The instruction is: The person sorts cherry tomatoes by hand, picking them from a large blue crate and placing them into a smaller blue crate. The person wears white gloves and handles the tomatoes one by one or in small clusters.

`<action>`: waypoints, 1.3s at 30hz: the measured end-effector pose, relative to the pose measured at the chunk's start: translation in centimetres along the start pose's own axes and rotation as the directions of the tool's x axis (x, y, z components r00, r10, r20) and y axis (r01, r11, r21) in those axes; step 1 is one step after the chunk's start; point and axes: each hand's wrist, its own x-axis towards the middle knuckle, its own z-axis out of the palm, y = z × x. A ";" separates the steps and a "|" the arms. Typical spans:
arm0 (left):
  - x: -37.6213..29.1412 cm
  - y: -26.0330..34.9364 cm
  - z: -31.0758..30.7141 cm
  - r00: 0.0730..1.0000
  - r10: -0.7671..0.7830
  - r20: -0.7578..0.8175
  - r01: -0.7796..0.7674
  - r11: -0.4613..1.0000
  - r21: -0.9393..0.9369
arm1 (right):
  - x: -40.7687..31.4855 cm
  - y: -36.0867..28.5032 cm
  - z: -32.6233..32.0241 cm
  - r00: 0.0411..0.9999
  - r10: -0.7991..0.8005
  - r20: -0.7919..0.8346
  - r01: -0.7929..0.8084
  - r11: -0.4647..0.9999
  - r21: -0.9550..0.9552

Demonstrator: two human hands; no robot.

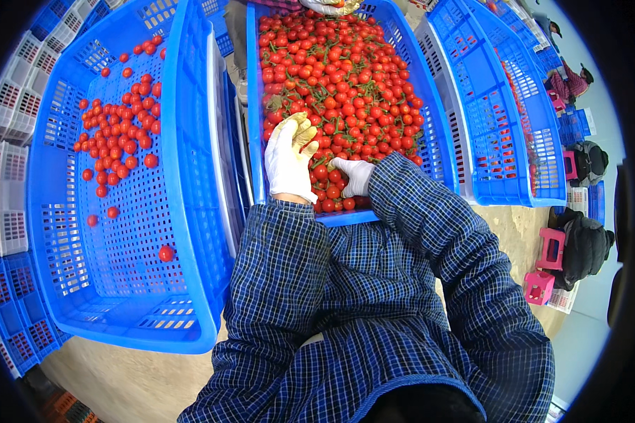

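Note:
A blue perforated plastic crate stands before me, heaped with red cherry tomatoes, many with green stems. My left hand, in a white glove with yellowed fingertips, is held above the crate's near left part. Its fingers curl upward, and whether anything lies in the palm is hidden. Close beside it on the right, my right hand, gloved too, reaches down among the near tomatoes. Its fingertips touch the fruit, but a firm hold on one is not visible.
To the left, a tilted blue crate holds loose, stemless tomatoes. Another person's gloved hand is at the middle crate's far end. More blue crates stand right, beyond them pink stools and seated people. White crates line the left.

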 end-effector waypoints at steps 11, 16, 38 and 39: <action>-0.2 -0.7 -0.1 0.995 -0.094 0.045 0.090 0.993 0.081 | -3.1 3.0 -3.1 0.973 -0.217 -0.079 0.147 0.320 0.936; -1.0 -1.3 0.3 0.899 -0.381 0.217 0.346 0.921 0.181 | -5.7 1.2 -4.2 0.896 -0.301 -0.327 0.373 0.107 0.922; -1.2 -1.6 1.1 0.827 -0.377 0.418 0.455 0.885 -0.102 | -6.8 -3.9 -2.6 0.812 -0.114 -0.572 0.493 0.659 0.568; -1.3 -1.5 1.1 0.822 -0.364 0.438 0.449 0.888 -0.105 | -6.6 -4.1 -2.2 0.799 -0.095 -0.593 0.489 0.676 0.551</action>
